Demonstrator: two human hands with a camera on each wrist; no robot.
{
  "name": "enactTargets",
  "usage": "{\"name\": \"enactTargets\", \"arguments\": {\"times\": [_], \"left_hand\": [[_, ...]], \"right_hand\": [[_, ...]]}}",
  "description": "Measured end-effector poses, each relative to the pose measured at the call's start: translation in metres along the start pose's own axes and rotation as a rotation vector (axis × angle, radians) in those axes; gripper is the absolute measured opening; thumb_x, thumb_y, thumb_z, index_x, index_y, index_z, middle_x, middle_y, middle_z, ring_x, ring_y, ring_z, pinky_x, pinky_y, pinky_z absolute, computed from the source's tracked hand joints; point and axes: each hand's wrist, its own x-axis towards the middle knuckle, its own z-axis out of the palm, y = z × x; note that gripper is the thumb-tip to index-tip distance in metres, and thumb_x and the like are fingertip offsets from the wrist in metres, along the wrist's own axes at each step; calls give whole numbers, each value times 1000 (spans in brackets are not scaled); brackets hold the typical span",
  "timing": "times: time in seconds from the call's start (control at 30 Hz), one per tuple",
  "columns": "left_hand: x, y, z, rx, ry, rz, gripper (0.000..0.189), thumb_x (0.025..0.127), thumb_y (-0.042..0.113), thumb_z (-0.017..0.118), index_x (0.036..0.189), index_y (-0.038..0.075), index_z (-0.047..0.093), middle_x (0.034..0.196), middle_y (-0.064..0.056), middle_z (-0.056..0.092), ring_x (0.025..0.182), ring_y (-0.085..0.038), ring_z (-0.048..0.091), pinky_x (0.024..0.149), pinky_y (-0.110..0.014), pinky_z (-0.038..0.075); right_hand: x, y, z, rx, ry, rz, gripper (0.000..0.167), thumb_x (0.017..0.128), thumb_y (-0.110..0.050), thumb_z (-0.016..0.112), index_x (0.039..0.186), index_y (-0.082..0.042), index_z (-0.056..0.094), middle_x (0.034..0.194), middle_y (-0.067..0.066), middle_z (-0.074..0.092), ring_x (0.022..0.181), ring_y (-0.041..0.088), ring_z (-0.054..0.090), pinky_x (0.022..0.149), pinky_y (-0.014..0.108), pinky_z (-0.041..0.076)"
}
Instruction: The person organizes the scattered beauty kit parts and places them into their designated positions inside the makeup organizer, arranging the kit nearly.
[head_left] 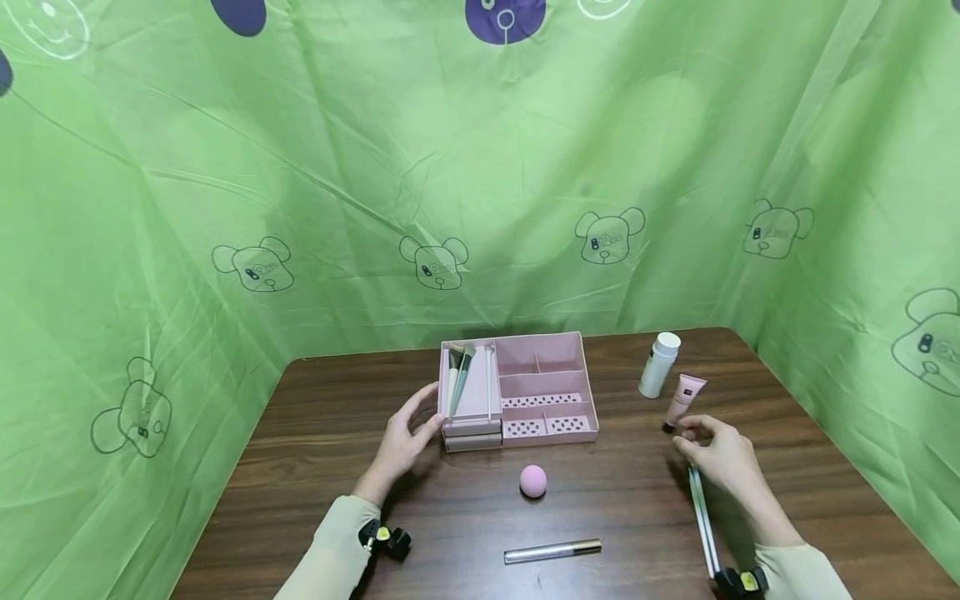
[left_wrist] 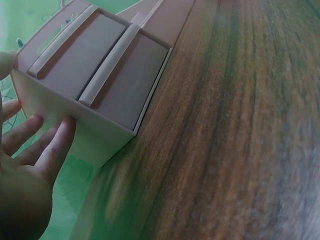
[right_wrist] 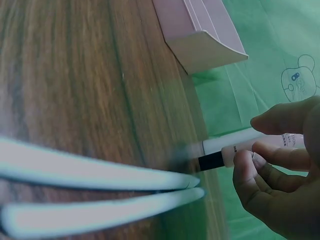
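Observation:
My left hand [head_left: 401, 442] rests at the left side of a pink desk organizer [head_left: 585, 408]. In the left wrist view its fingertips touch the side wall below the drawers [left_wrist: 120, 65]. Makeup brushes [head_left: 460, 379] and a thin pale stick [head_left: 489, 383] lie on the organizer's left top. My right hand [head_left: 723, 458] is close to a pink squeeze tube [head_left: 684, 398] that stands on its black cap [right_wrist: 211, 161]. Thumb and fingers are bent and apart, overlapping the tube in the right wrist view. Two slim pale sticks [head_left: 703, 521] lie beneath that wrist.
Behind the tube stands a white bottle [head_left: 660, 365]. A pink ball-shaped sponge [head_left: 533, 481] is in front of the organizer, and a silver tube with a gold end [head_left: 552, 551] lies nearer. Green curtains [head_left: 360, 167] hang around the wooden table [head_left: 315, 417].

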Motion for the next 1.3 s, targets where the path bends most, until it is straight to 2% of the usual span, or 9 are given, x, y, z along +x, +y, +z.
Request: {"name": "enactTargets", "arguments": {"times": [0.17, 0.27, 0.33, 0.43, 0.57, 0.8, 1.03, 1.3], "left_hand": [[0, 1, 0, -13, 2, -12, 53, 95, 6, 62, 143, -5, 42, 136, -30, 52, 123, -49, 49, 102, -39, 49], [0, 1, 0, -13, 3, -9, 53, 95, 6, 62, 143, -5, 42, 135, -29, 53, 123, -48, 49, 103, -46, 47], [-1, 1, 0, -10, 2, 0, 53, 95, 6, 61, 143, -5, 42, 135, -29, 53, 123, -48, 49, 103, -53, 45], [-1, 1, 1, -2, 3, 2, 53, 95, 6, 61, 142, -5, 42, 134, -29, 54, 122, -48, 50, 103, -57, 44], [-1, 2, 1, 8, 8, -6, 52, 95, 5, 62, 142, -5, 42, 134, -29, 54, 122, -49, 50, 103, -53, 45], [-2, 0, 1, 15, 1, 12, 53, 95, 6, 61, 143, -5, 41, 134, -29, 54, 122, -48, 50, 102, -51, 47], [-3, 0, 1, 3, 18, -8, 52, 95, 8, 62, 143, -2, 43, 134, -24, 56, 123, -44, 51, 100, -27, 50], [-2, 0, 1, -26, 9, -23, 54, 95, 7, 62, 143, -3, 42, 136, -27, 53, 124, -48, 48, 101, -30, 50]], "right_hand": [[-4, 4, -2, -9, 3, 10, 28, 84, -24, 75, 106, -7, 70, 87, 5, 72, 77, 12, 65, 69, 38, 48], [-6, 8, -3, -13, 7, 13, 28, 83, -23, 75, 105, -6, 70, 87, 5, 72, 77, 12, 64, 69, 38, 47], [-9, 10, -4, -20, 13, 23, 28, 83, -23, 76, 105, -7, 70, 86, 4, 72, 75, 8, 63, 68, 35, 46], [-12, 14, -6, -15, 4, 43, 29, 83, -22, 75, 106, -6, 70, 87, 4, 72, 72, 2, 60, 68, 34, 46], [-17, 19, -10, -12, -11, 62, 31, 83, -23, 75, 107, -5, 70, 88, 5, 73, 70, -1, 58, 68, 34, 47], [-24, 29, -11, -35, -74, 86, 34, 84, -27, 75, 108, -4, 68, 85, 2, 72, 67, 2, 58, 65, 31, 44], [-30, 31, -7, -33, -111, 91, 33, 84, -27, 74, 108, -5, 67, 86, 1, 71, 63, 5, 58, 63, 29, 43], [-30, 31, -4, -60, -124, 83, 30, 81, -25, 76, 104, -6, 69, 85, 2, 70, 75, 14, 60, 63, 33, 43]]}}
